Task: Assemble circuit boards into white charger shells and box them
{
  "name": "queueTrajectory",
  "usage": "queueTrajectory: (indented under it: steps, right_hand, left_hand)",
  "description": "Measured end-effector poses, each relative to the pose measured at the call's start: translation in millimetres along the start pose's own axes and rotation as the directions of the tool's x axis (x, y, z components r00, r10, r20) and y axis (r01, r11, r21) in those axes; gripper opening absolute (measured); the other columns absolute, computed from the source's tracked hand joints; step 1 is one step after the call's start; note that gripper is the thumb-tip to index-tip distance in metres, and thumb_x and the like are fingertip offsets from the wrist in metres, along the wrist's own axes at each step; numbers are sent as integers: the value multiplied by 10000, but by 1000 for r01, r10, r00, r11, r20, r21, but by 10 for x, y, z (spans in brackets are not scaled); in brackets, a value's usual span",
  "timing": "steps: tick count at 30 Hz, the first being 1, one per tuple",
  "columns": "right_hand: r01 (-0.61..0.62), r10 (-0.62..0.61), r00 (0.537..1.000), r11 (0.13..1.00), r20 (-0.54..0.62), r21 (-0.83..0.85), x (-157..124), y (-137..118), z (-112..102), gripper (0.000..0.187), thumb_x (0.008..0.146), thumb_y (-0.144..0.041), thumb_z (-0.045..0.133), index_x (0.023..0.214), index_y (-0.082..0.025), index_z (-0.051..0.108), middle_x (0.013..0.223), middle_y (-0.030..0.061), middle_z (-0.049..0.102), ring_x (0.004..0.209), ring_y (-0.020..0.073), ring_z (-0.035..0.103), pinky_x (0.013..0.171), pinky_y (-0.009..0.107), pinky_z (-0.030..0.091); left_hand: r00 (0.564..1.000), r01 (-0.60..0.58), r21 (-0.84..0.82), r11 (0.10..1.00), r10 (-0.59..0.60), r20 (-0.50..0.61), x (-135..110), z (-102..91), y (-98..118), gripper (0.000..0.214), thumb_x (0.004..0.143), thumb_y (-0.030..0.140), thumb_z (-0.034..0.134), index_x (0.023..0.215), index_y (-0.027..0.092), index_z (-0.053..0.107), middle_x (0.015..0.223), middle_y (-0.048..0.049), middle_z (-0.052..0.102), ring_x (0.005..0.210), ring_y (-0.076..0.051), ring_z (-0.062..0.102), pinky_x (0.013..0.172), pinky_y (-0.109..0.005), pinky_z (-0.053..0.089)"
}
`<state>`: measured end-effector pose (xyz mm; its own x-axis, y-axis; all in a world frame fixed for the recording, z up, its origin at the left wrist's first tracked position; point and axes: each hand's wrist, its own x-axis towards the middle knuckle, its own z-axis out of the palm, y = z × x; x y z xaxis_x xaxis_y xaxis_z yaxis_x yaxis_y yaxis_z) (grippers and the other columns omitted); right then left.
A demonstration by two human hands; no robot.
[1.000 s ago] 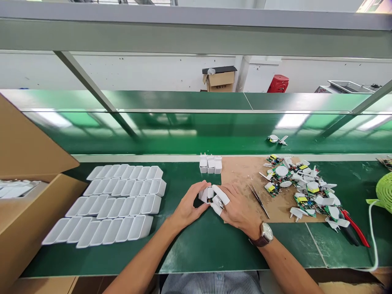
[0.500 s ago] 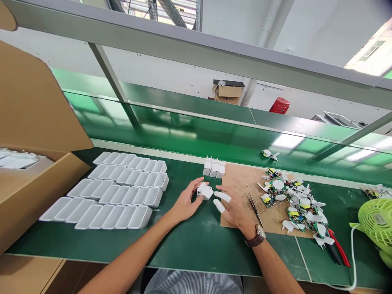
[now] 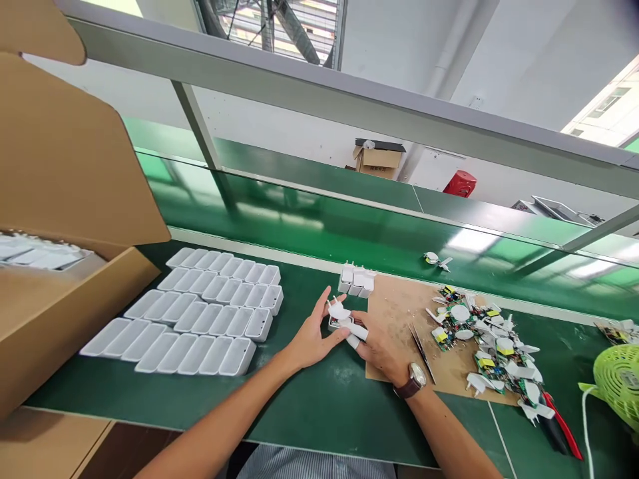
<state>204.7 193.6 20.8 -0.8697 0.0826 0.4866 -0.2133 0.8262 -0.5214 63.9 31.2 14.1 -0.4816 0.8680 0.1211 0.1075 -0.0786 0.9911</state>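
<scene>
In the head view, a white plug charger housing (image 3: 340, 323) is held between my hands over the green bench. A white piece with plug pins (image 3: 339, 309) stands tilted at its open top, and some circuit parts show beneath. My left hand (image 3: 315, 338) grips the housing from the left, thumb at the near side. From the right, the covered fingertips of my right hand (image 3: 382, 347) press on the housing; white finger cots (image 3: 358, 332) are on them. Just behind stands a small group of filled white chargers (image 3: 357, 280), pins up.
Rows of open white housings (image 3: 200, 319) lie left, beside a large cardboard box (image 3: 74, 313). On the right, a brown board (image 3: 394, 299) bears tweezers (image 3: 422, 352) and a pile of circuit boards (image 3: 486, 339). Red-handled pliers (image 3: 564, 426) and a green fan (image 3: 619, 379) are farther right.
My right hand has moved left and closed onto the housing. The white pin piece now stands tilted up with its pins showing. The whole view has shifted slightly.
</scene>
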Motion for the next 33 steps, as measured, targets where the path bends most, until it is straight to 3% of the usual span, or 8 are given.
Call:
queueTrajectory:
  steps: [5,9,12,14,18,23,27,33]
  right_hand:
    - [39,-42,994,999,-101,-27,-24,-44,-46,454,973,-116,578,1390,-296,573,1286,111,666,1127,249,696,929,411,640]
    - [-3,3,1000,1000,-29,-6,-28,-38,19,459,949,-86,531,1365,-272,585,1181,107,677,981,231,709,830,388,651]
    - [15,-15,999,1000,-39,-3,-29,-49,43,416,960,-93,526,1333,-258,602,1188,117,666,1005,239,700,839,394,646]
    - [30,-30,996,1000,-79,4,-36,-65,27,401,973,-99,528,1333,-262,599,1213,121,657,1041,241,690,866,395,638]
    - [-48,51,993,999,-105,23,-70,-57,5,421,978,-112,523,1370,-259,574,1207,122,655,1058,247,675,884,403,625]
    - [-33,32,997,999,-68,-14,-93,-6,52,391,992,-123,517,1358,-249,574,1181,117,665,1038,251,677,854,405,625]
    - [-104,102,993,994,-61,-34,-83,-22,80,388,1019,-181,536,1401,-247,533,1190,119,664,1026,259,671,856,411,620]
    - [-83,81,996,992,-28,-97,-97,-18,102,295,1015,-185,547,1306,-225,580,1102,109,664,973,261,647,824,409,610]
  left_hand:
    - [997,-77,77,994,78,1,-31,-1,33,1083,905,449,760,1661,311,-3,1657,-156,403,1542,-302,381,1286,-560,241]
    - [996,-89,141,986,90,0,-27,34,23,955,957,434,699,1659,328,60,1625,-152,457,1480,-297,477,1237,-533,341]
    - [996,-92,138,986,90,20,-22,40,-15,924,982,473,657,1661,315,51,1620,-176,456,1439,-298,524,1205,-526,388]
    - [988,-153,133,979,150,34,-23,22,-42,993,951,533,684,1663,314,27,1631,-187,435,1466,-314,492,1218,-541,370]
    - [964,-265,181,947,265,21,-31,8,-66,1137,843,591,787,1659,324,41,1624,-184,443,1491,-340,455,1241,-569,332]
    - [945,-242,324,915,298,-134,-35,99,-79,801,957,342,708,1607,294,242,1335,-119,675,1233,-260,664,1098,-485,511]
    - [922,-263,343,902,340,-185,-47,129,-97,655,985,277,645,1560,251,332,1290,-122,664,1188,-246,674,1031,-436,561]
    - [910,-272,346,898,357,-213,-45,107,-112,622,977,278,650,1531,256,369,1216,-98,655,1114,-220,682,972,-391,586]
